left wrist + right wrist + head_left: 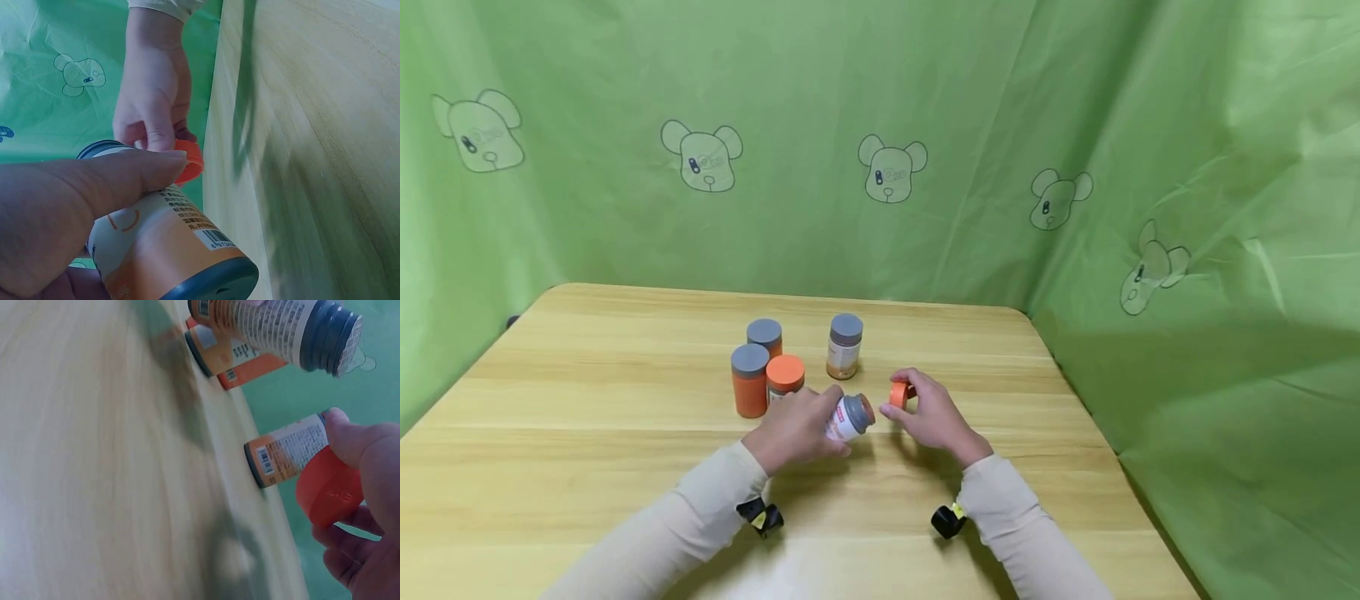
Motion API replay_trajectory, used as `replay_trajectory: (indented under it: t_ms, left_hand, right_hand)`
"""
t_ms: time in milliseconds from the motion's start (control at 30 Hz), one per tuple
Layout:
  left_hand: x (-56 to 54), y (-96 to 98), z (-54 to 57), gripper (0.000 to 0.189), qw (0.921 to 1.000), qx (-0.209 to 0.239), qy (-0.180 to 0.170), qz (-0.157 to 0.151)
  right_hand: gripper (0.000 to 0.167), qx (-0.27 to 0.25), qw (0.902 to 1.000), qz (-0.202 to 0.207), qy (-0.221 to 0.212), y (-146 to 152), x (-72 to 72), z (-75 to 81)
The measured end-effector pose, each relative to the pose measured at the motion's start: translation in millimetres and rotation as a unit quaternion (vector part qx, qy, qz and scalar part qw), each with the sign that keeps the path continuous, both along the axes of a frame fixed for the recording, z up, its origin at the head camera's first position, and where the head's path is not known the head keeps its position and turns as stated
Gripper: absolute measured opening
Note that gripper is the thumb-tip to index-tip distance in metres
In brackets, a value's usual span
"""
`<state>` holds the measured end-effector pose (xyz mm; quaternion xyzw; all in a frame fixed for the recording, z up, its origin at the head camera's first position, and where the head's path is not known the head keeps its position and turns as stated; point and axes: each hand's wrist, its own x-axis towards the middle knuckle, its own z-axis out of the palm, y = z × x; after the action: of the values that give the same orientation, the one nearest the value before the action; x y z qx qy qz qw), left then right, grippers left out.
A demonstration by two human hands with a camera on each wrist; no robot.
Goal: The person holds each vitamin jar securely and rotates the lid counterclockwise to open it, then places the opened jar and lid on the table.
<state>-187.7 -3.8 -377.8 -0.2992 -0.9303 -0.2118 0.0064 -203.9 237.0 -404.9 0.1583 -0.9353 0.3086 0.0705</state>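
My left hand (796, 429) grips a supplement bottle (841, 421) with a white and orange label and a dark grey neck. The bottle is tilted over the table, its uncapped mouth facing right. In the left wrist view the thumb (134, 172) lies across the label, above the barcode and the dark base. To the right, my right hand (937, 417) pinches an orange screw cap (898, 396) between thumb and fingers. A small gap separates the cap from the bottle mouth. The right wrist view shows the cap (329, 487) from its ribless side, with raised lettering.
Left of the hands stand two orange bottles with grey lids, one nearer (750, 392) and one behind (765, 332). An orange-lidded bottle (786, 372) is beside them, partly hidden by my left hand. Another grey-lidded bottle (844, 350) stands beyond the hands. Green curtain (805, 233) surrounds the wooden table (587, 400).
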Motion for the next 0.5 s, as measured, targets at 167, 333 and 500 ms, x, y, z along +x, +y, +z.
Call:
replay_trajectory:
  t_ms: [167, 333, 500]
  left_hand:
    - [0.0, 0.3, 0.1, 0.054, 1.0, -0.001, -0.002, -0.003]
    - [-0.5, 1.5, 0.1, 0.055, 1.0, -0.003, 0.001, -0.004]
    - [-0.2, 2.1, 0.4, 0.054, 1.0, -0.006, 0.0, -0.005]
  right_hand:
    - [0.049, 0.011, 0.9997, -0.016, -0.011, 4, -1.6, -3.6]
    - [0.045, 0.01, 0.9983, -0.043, -0.036, 9, -3.9, -6.6]
    - [0.041, 0.022, 0.9976, -0.052, -0.041, 14, -5.6, -11.5]
